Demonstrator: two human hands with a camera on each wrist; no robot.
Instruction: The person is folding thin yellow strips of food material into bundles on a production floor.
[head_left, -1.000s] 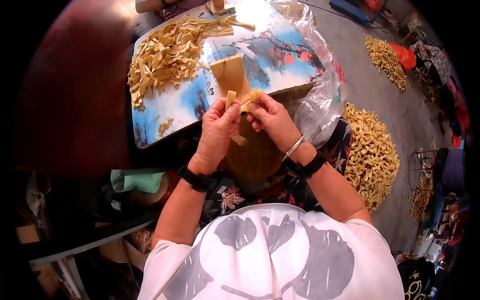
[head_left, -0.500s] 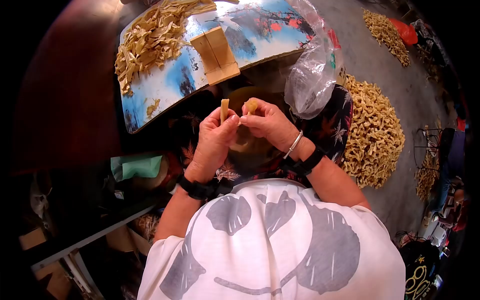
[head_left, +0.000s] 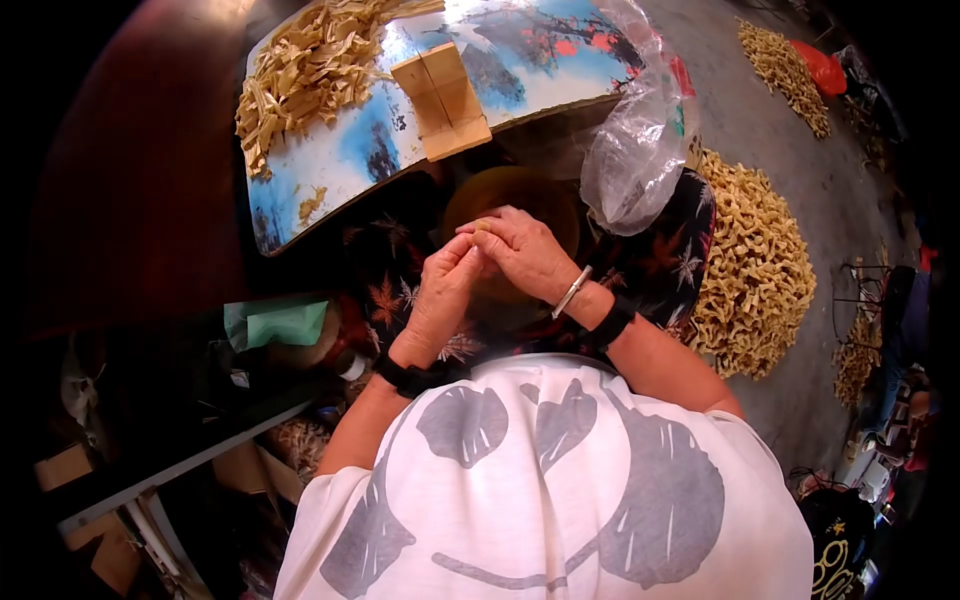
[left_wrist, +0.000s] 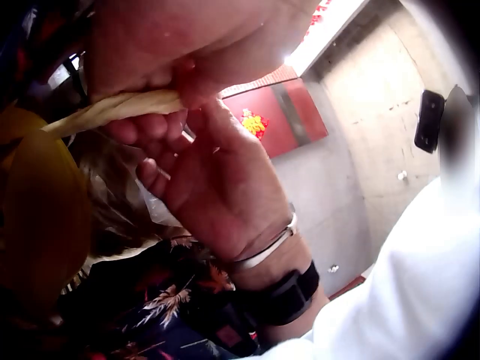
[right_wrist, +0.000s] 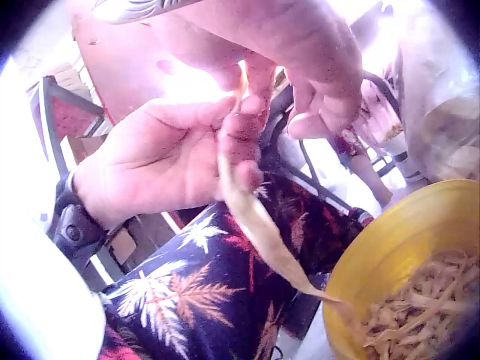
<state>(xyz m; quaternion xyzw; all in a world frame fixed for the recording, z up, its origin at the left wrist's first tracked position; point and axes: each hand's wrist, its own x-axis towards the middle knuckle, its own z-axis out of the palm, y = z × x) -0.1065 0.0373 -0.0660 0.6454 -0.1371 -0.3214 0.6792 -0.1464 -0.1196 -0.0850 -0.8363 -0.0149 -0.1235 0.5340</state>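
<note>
Both hands meet in front of the body, over a yellow bowl [right_wrist: 349, 262] that holds pale strips. The left hand [head_left: 443, 295] pinches a flat, pale yellow strip [right_wrist: 259, 225], which hangs from the fingers down to the bowl's rim in the right wrist view. Fingertips of the right hand [head_left: 525, 258] press together with the left ones at the strip's upper end. Only a small yellowish bit shows there in the head view. In the left wrist view the strip [left_wrist: 120, 110] looks folded or twisted where it enters the fingers.
A painted table [head_left: 350, 165] lies ahead, with a heap of strips [head_left: 310, 80] at its left and a wooden angled stand [head_left: 440, 100] at its near edge. A plastic bag [head_left: 635, 165] hangs at the right. Heaped knotted pieces [head_left: 755, 270] lie on the floor.
Both hands have dropped back from the wooden stand toward the body and closed together. Earlier, strip ends stood up from the fingers; now the fingers cover them.
</note>
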